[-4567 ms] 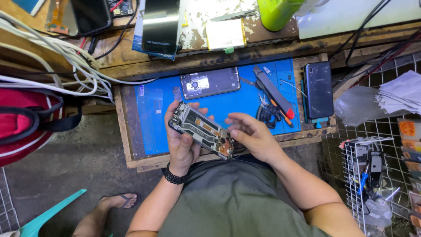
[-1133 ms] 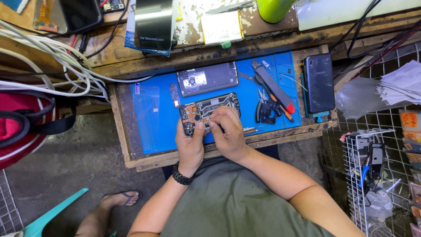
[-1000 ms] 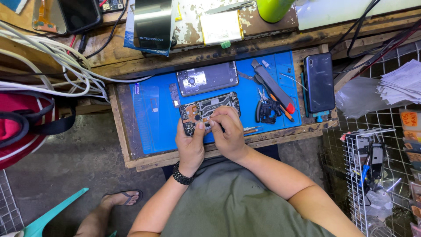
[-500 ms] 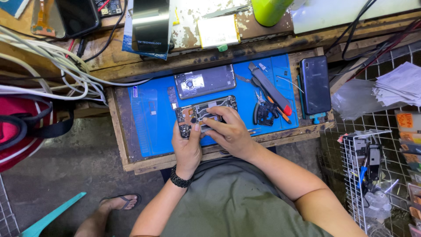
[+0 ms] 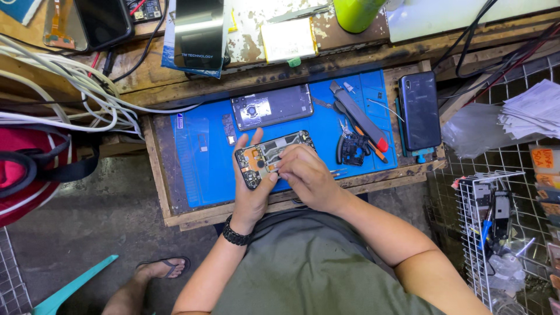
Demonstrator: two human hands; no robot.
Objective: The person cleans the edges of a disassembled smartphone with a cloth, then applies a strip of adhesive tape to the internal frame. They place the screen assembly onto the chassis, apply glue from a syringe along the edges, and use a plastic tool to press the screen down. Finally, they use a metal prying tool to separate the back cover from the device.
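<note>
On my blue work mat (image 5: pixel 204 169), at its far edge, lies a grey phone back cover (image 5: pixel 272 107). To the right sit black pliers (image 5: pixel 352 149), a grey pry tool with a red tip (image 5: pixel 357 114) and an orange-handled screwdriver (image 5: pixel 368 143). A dark blue phone (image 5: pixel 419 111) rests at the mat's right edge. Farther off, on the worn wooden bench (image 5: pixel 350 44), stand a lime-green cup (image 5: pixel 357 11) and a pale flat battery (image 5: pixel 289 38). White cables (image 5: pixel 64 87) run off to the left, above a red bag (image 5: pixel 26 169). A wire basket (image 5: pixel 496 233) stands near right.
</note>
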